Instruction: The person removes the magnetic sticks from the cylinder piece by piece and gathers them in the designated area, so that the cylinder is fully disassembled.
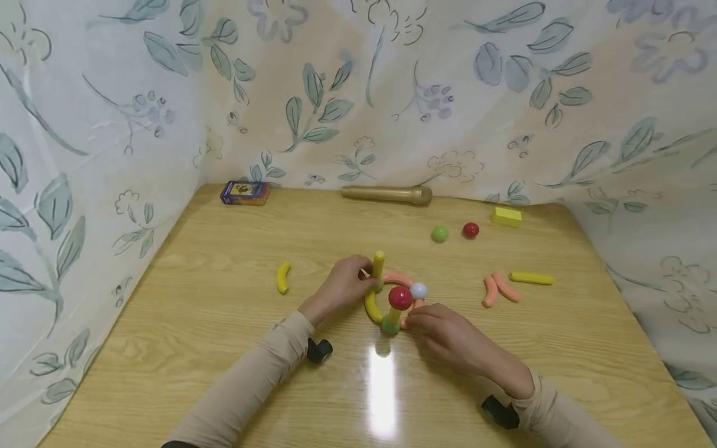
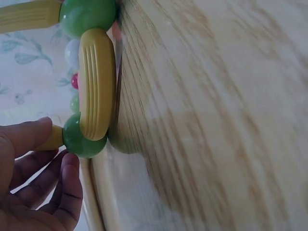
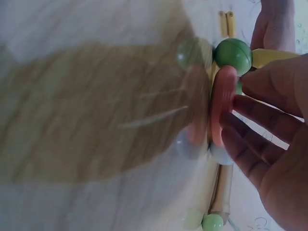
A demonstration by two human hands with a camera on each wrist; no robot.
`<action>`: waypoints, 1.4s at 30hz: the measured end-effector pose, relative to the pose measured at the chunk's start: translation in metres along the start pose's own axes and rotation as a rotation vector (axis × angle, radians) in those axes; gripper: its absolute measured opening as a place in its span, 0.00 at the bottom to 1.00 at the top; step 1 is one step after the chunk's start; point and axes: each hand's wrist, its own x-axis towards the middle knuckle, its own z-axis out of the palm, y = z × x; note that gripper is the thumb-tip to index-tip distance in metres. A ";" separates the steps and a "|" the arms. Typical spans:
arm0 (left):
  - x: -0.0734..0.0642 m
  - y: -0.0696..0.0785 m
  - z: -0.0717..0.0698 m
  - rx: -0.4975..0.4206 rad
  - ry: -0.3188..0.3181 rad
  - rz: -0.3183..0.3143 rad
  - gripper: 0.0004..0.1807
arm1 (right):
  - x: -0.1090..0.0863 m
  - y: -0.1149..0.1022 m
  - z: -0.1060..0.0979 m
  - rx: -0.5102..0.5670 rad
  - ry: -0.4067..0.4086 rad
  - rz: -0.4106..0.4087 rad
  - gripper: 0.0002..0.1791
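Note:
A ring of curved rods and balls lies on the table between both hands. My left hand pinches an upright yellow rod just above a green ball. A yellow curved rod joins that ball to a nearer green ball. On this nearer ball stands a short yellow rod, topped by a red ball. My right hand holds a pink curved rod low at the ring's right side, fingertips against it. A white ball and another pink curved rod make up the far side.
Left of the ring lies a yellow curved rod. To the right are pink curved rods and a yellow straight rod. Farther back sit a green ball, red ball, yellow block, gold microphone and small box.

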 end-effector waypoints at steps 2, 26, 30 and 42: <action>-0.003 0.000 0.000 0.015 0.001 0.008 0.10 | -0.001 0.003 0.000 -0.025 0.007 0.026 0.16; -0.061 0.004 0.003 0.153 0.114 0.024 0.16 | 0.014 0.029 -0.043 0.497 0.089 0.508 0.34; -0.069 -0.002 -0.005 0.127 0.101 -0.023 0.20 | 0.020 0.014 -0.053 0.643 0.078 0.523 0.35; -0.072 -0.006 -0.008 0.116 0.135 0.045 0.18 | 0.022 0.004 -0.041 0.745 0.172 0.575 0.23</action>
